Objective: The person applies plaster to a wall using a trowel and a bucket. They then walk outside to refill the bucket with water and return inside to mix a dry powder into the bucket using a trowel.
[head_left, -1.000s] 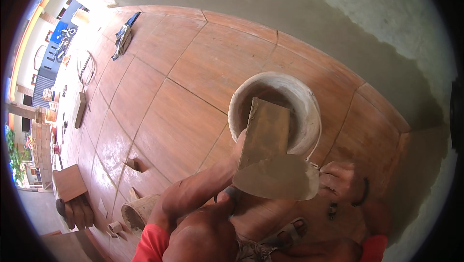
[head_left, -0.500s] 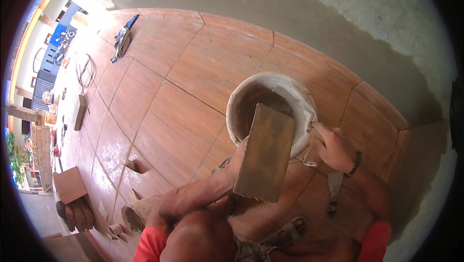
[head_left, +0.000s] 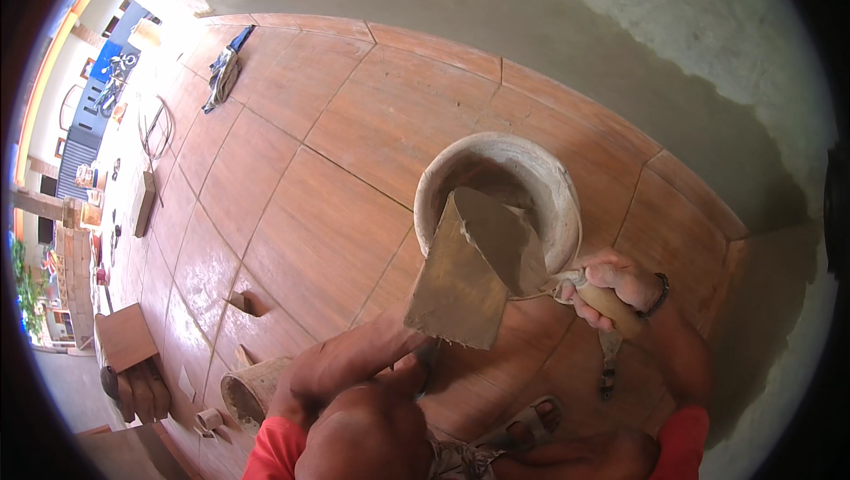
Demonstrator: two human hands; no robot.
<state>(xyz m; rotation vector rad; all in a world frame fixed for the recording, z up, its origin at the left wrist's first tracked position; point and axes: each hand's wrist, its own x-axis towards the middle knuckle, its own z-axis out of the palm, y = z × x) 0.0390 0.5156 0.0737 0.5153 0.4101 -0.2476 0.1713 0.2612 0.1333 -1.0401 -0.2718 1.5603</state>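
My left forearm reaches under a rectangular plastering board [head_left: 456, 290], smeared with grey mortar and tilted. The board hides my left hand [head_left: 416, 331] almost wholly; it holds the board from below. My right hand [head_left: 615, 283] is wrapped round the wooden handle of a trowel [head_left: 502, 236]. The trowel's mortar-coated blade lies against the board's upper right edge. Both tools are over the near side of a pale, mortar-crusted bucket [head_left: 567, 188], with wet grey mortar inside. Below my right hand a small scraper [head_left: 608, 365] lies on the floor, partly hidden.
Tiled floor [head_left: 336, 179] runs to a half-plastered wall [head_left: 620, 64]. At lower left lie a second bucket [head_left: 252, 391] on its side, a square board [head_left: 126, 336] and small scraps. Farther off are a crumpled cloth [head_left: 223, 77], a cable loop [head_left: 158, 130] and a wooden block [head_left: 143, 204].
The trowel has come up out of the bucket, its blade now against the board. My right hand has turned, showing the handle. The board has shifted left and tilted; my left hand is more hidden.
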